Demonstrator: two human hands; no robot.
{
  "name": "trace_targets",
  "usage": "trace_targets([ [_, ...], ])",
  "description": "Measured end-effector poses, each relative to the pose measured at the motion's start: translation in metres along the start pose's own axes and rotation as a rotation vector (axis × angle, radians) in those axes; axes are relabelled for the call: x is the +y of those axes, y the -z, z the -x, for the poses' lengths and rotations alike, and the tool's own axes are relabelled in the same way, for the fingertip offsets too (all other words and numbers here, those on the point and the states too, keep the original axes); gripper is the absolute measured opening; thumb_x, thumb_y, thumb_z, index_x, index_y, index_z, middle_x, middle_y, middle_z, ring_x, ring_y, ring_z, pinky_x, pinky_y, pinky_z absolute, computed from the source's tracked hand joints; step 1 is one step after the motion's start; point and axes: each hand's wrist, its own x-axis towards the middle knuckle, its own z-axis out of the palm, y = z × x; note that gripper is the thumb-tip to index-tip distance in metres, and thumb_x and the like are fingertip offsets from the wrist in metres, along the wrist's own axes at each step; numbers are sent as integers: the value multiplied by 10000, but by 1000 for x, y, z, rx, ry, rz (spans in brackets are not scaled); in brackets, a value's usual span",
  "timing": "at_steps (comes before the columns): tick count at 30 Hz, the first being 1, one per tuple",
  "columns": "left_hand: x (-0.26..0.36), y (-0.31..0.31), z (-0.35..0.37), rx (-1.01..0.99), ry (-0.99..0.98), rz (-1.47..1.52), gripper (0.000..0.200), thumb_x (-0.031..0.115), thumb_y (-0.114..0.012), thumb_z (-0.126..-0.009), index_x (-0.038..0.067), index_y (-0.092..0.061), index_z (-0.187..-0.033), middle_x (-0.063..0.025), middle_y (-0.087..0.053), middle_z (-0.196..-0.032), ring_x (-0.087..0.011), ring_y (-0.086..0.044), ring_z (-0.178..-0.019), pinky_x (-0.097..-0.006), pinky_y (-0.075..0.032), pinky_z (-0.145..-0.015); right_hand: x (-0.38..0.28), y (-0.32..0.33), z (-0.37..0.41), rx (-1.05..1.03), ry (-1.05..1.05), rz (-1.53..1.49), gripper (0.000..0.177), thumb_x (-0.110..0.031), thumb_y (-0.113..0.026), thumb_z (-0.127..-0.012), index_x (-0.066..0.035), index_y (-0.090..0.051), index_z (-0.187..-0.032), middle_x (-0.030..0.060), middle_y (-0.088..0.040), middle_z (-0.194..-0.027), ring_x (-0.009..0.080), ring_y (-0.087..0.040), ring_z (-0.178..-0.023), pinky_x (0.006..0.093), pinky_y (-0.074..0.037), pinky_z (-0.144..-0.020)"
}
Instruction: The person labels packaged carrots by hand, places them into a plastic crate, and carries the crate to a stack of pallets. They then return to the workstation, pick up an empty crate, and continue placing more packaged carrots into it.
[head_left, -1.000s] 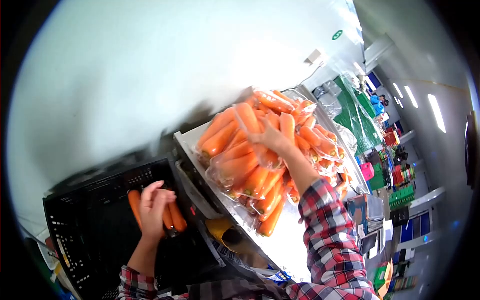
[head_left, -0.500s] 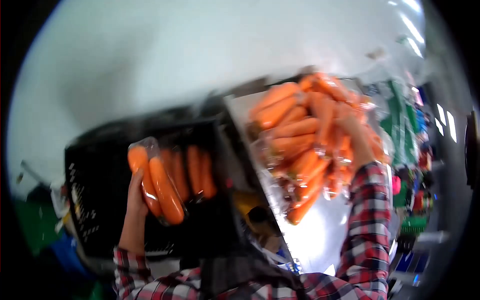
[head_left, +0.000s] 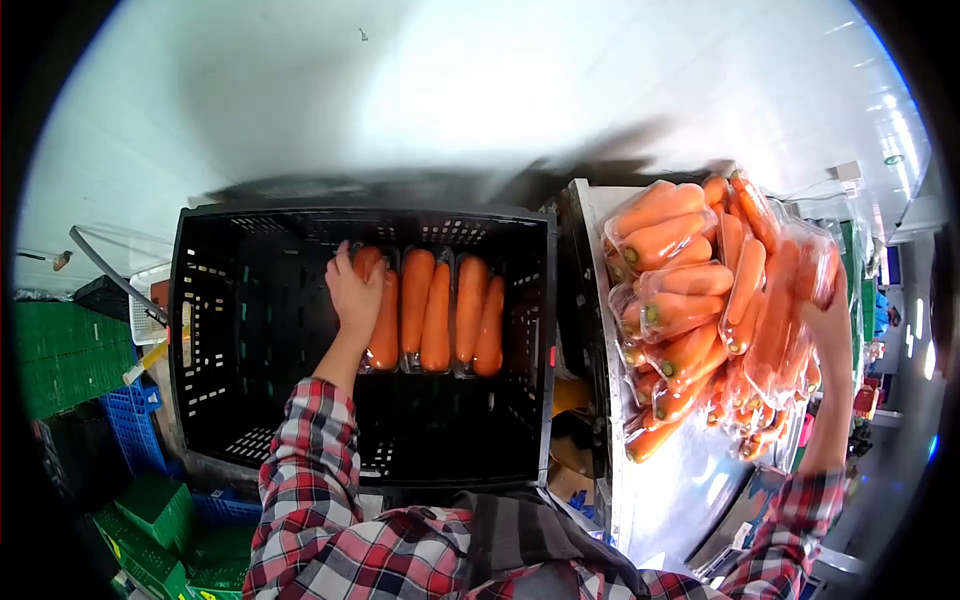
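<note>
Inside the black crate (head_left: 365, 465), my left hand (head_left: 357, 290) has its fingers around the upper end of a clear-wrapped pack of carrots (head_left: 386, 325). This pack lies beside two more, a middle carrot pack (head_left: 427, 310) and a right-hand carrot pack (head_left: 479, 315), all side by side lengthwise. Over at the right edge of a heap of carrot packs (head_left: 680, 290), my right hand (head_left: 828, 315) grips another carrot pack (head_left: 780, 315), which is slightly blurred. Its fingers are partly hidden by the plastic.
The heap sits on a metal table (head_left: 665, 510) right of the crate. A white wall (head_left: 450, 100) runs behind both. At left are green crates (head_left: 75, 350) and a blue crate (head_left: 133, 425); more green crates (head_left: 150, 525) stand lower left.
My left hand has lowered its carrot pack from above the crate to beside the two packs inside. My right hand has shifted from the heap's top to its right edge. The view has turned.
</note>
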Motion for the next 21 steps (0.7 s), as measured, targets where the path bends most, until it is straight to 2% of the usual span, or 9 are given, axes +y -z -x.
trace_targets([
  [1,22,16,-6,55,-107,56,616,397,-657,-776,-9,-464,-1198,-180,-578,-1044,-339,-571,-933,-400,-434,-849,-23,-16,28,-62,190,15,781,-33,-601,-658,-30,-281,-1369,90,-558,-1070,202,-573,-925,286,-468,-792],
  [4,99,73,10,-1095,463,1293,565,372,-608,-843,34,-428,-1259,-126,-557,-1145,-246,-571,-998,-363,-444,-875,-83,-68,86,-387,1027,295,618,-115,-683,-696,-130,-458,-1271,125,-548,-1124,274,-544,-1018,361,-442,-894],
  [5,117,91,17,-1483,640,1644,551,350,-601,-858,49,-414,-1281,-107,-547,-1175,-213,-567,-1017,-348,-448,-880,-80,-96,100,-634,1018,427,470,-143,-649,-716,-168,-533,-1171,98,-550,-1084,279,-532,-1017,390,-437,-912],
  [6,130,104,28,-1551,650,1713,572,381,-583,-864,60,-400,-1301,-109,-553,-1166,-207,-561,-1030,-350,-447,-894,-91,-128,110,-401,1545,288,458,-129,-599,-723,-179,-521,-1171,83,-541,-1071,252,-522,-1025,395,-420,-931],
  [7,137,117,39,-1620,662,1782,593,411,-565,-870,71,-386,-1321,-110,-559,-1156,-200,-555,-1043,-352,-447,-908,-98,-162,120,-403,1717,332,481,-143,-600,-705,-168,-509,-1177,81,-522,-1106,238,-515,-1035,399,-398,-959],
  [9,134,142,54,-1231,669,1591,592,369,-599,-849,68,-392,-1315,-115,-559,-1158,-206,-563,-1038,-344,-454,-908,-118,-222,131,-455,1912,183,458,-156,-579,-728,-136,-499,-1179,82,-498,-1161,237,-487,-1087,401,-387,-969],
  [14,-7,151,40,-612,831,1174,422,220,-633,-810,14,-503,-1155,-97,-611,-1018,-208,-621,-887,-356,-508,-815,-131,-229,127,-429,1541,99,420,-139,-561,-744,-68,-512,-1156,129,-461,-1251,276,-453,-1153,424,-385,-965],
  [18,-155,127,13,-512,619,954,430,127,-654,-797,52,-487,-1186,-72,-588,-1035,-196,-593,-928,-323,-511,-778,-49,-165,81,-147,949,313,458,-110,-616,-760,-20,-484,-1190,183,-434,-1255,355,-417,-1186,438,-379,-971],
  [21,-157,104,-5,-630,703,775,596,200,-677,-796,61,-401,-1305,-66,-518,-1195,-208,-498,-1090,-320,-394,-936,7,-89,44,-36,386,911,593,-258,-625,-765,-54,-415,-1280,187,-436,-1247,340,-411,-1181,421,-378,-968],
])
